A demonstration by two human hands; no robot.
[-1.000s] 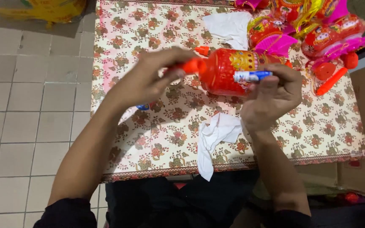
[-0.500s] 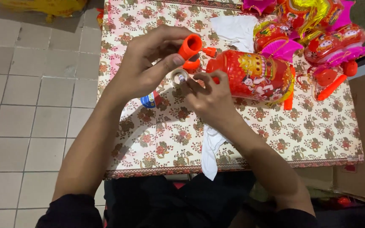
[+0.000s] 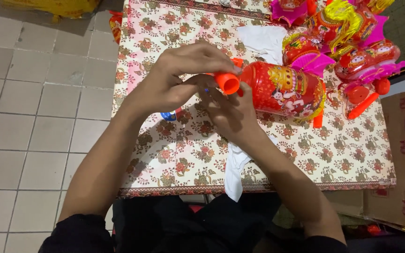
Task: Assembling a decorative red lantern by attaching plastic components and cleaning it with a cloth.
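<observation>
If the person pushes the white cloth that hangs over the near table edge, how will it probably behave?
The white cloth is probably floppy: it droops over the edge of the table in soft folds. It looks thin, so likely light. A push would probably bunch it up instead of sliding it whole, and it might slip off, since part already hangs down.

Grey tiled floor (image 3: 33, 107), floral-clothed table (image 3: 352, 154)

brown cardboard box (image 3: 401, 159): open, at the right edge just beside the desk (image 3: 305, 154), red print on its flaps | yellow plastic bag (image 3: 55, 5): on the tiled floor, top left, cut by the frame | small blue-and-white label (image 3: 168, 115): on an item mostly hidden under the left forearm, on the desk
</observation>
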